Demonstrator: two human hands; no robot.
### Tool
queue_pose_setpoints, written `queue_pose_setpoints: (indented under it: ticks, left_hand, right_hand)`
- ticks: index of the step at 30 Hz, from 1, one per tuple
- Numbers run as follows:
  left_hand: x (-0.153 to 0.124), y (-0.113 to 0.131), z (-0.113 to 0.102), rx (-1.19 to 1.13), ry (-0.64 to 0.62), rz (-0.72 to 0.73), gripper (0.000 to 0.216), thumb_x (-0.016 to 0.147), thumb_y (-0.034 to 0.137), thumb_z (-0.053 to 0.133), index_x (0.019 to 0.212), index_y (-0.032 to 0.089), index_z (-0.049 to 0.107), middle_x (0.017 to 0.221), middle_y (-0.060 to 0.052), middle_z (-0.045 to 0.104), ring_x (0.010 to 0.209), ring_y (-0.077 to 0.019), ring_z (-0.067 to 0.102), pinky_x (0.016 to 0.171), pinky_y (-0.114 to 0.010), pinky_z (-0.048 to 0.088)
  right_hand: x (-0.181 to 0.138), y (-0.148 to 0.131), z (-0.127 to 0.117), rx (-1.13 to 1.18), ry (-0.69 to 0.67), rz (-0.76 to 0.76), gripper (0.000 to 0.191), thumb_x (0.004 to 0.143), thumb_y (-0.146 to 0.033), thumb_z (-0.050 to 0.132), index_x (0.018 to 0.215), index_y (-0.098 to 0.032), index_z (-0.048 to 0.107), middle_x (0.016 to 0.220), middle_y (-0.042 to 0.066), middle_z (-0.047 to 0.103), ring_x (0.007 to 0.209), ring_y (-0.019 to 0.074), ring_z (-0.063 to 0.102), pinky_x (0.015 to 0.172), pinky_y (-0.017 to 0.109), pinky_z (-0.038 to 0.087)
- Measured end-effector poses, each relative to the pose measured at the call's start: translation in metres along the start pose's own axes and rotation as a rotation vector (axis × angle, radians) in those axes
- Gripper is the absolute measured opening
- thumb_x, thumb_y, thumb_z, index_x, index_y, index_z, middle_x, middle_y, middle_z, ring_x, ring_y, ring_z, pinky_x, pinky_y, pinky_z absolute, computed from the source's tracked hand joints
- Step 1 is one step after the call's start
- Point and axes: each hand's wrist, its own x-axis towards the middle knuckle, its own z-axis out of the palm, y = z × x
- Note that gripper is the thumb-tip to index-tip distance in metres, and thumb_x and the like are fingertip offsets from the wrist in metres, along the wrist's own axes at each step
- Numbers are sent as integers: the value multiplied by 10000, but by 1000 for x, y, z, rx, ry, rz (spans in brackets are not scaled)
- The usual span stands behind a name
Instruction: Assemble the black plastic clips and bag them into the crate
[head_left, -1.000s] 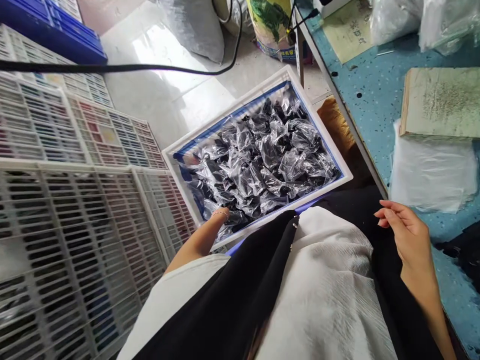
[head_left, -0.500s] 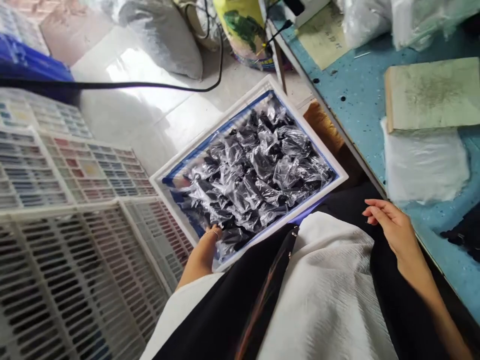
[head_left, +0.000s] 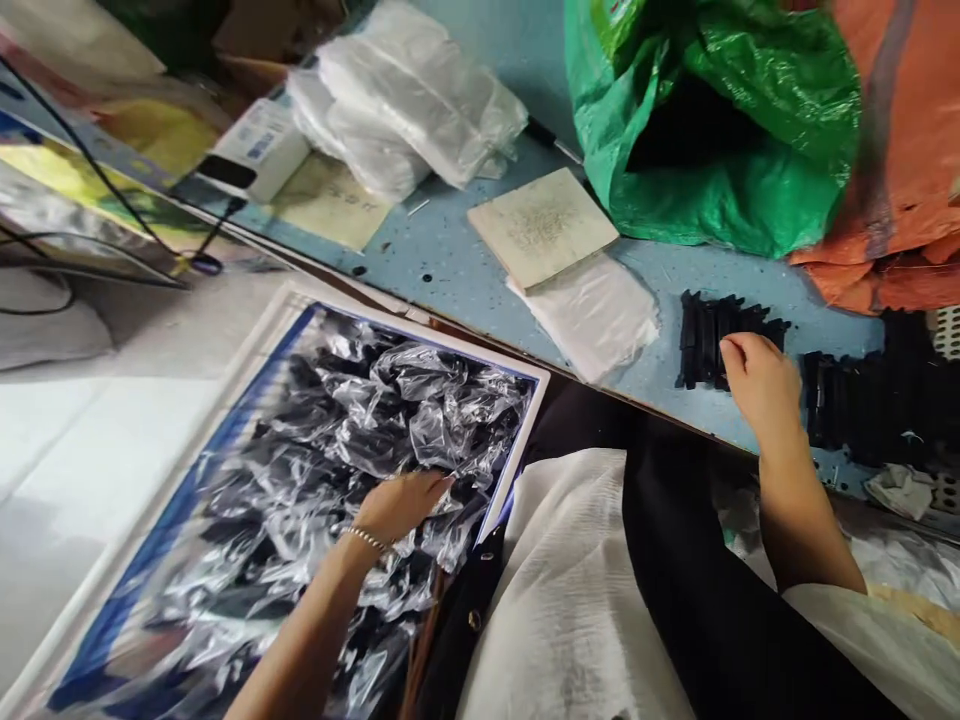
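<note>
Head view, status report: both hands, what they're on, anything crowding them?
Left hand flat on bagged black pieces in the white crate. Right hand curled on a row of loose black pieces on the blue table. Green bag behind, apart.

Left hand (head_left: pixel 401 503) reaches down, fingers flat; right hand (head_left: pixel 759 382) extends forward, fingers curled.

A green plastic bag (head_left: pixel 705 130) gapes open on the blue table (head_left: pixel 450 265), touching an orange sack (head_left: pixel 911 150). A flat square board (head_left: pixel 541 225) overlaps a stack of clear sleeves (head_left: pixel 592 312). Folded white bags (head_left: pixel 409 95) lie beside a small box (head_left: pixel 259 150).
</note>
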Motion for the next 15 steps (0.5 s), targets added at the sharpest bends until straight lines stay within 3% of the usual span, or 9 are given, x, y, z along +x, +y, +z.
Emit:
queue_pose_setpoints:
  ticks: [2,5,6,8,10,12,14,15]
  left_hand:
    - [33,47,-20,49,107,169,329,1006,371,499,851,229,752,827,-66,713,776,-236,702,730,-342,554]
    - [87,138,-35,86,483,538,327,1024,342,482,1139,195,750,1103,-128,710,1031,-269,670,962,-412,548]
    - [105,167,-35,112,559,591,322,1003,344,537,1178,160,735,1161,-158,689,1067,-291,648,988,-443,541]
    - [137,209,-31,181,576,598,257,956,272,617,1098,96,739,1215,-213,651,1093,-339,616,948,-487,554]
    - [159,228,-25,204,519,583,160,943,131,578,938,99,735,1153,-210,649,1057,-330,615,884,-470,568]
    - [166,229,-20,141,513,574,169,941,72,550,883,122,701,1111,-177,638,1001,-287,621,855,-426,572]
    - [162,223,-17,69,561,562,61,926,164,656,974,129,673,1150,-162,614,984,-267,619,859,-409,573]
    - [157,220,-16,67,572,563,168,898,228,723,1019,131,659,1163,-162,609,986,-271,618,859,-413,573]
  right_hand:
    - [5,1,1,-196,-77,47,343,992,-433,506,1122,-171,686,1100,159,680,918,291,666,722,366,469]
    - [4,-8,9,-318,-132,-23,335,978,-425,542,1152,-155,637,1123,159,640,910,277,661,666,333,441]
    - [3,-11,11,-337,-126,-52,310,975,-399,546,1146,-154,628,1123,157,631,916,274,659,658,327,437]
    - [1,-12,12,-372,-123,-99,266,963,-352,562,1125,-149,621,1111,158,621,930,278,655,652,325,436]
    - [-1,-9,12,-399,-134,-132,259,957,-338,576,1112,-135,622,1106,170,616,944,291,653,656,332,441]
    - [-3,-5,11,-409,-154,-140,271,965,-361,574,1085,-125,632,1086,175,616,928,295,653,656,338,443]
    - [-3,-4,11,-401,-159,-140,281,976,-383,561,1054,-126,644,1067,174,619,908,290,652,658,339,441]
    - [-2,-4,11,-391,-155,-140,281,977,-387,558,1044,-129,648,1066,173,621,908,289,651,662,338,440]
